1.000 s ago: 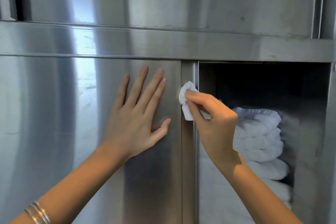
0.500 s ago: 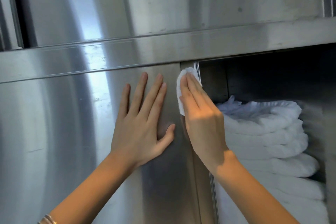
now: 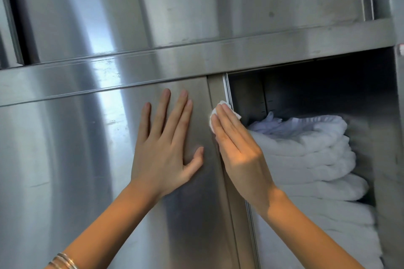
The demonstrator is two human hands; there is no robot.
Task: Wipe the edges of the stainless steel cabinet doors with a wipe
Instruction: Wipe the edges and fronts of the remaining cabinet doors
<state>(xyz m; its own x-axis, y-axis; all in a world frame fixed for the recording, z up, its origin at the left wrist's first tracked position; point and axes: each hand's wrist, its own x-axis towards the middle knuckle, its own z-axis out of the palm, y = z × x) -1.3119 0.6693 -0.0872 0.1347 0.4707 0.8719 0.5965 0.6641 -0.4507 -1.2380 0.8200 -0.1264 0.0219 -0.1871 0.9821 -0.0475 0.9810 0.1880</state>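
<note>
A stainless steel sliding door [image 3: 87, 170] fills the left half of the head view, its right vertical edge [image 3: 215, 91] ending at an open compartment. My left hand [image 3: 166, 146] lies flat on the door face with fingers spread. My right hand [image 3: 236, 148] presses a small white wipe [image 3: 213, 117] against that door edge with straight fingers. Most of the wipe is hidden under the fingers.
The open compartment [image 3: 306, 89] to the right holds a stack of folded white towels [image 3: 310, 159]. A horizontal steel rail [image 3: 196, 61] runs above the door, with upper cabinet panels [image 3: 196, 2] over it. A steel frame post [image 3: 391, 159] stands at the far right.
My right hand went from pinching the wipe to pressing it flat, rose to the top of the door edge, then slid a little down. The left hand stayed flat on the door.
</note>
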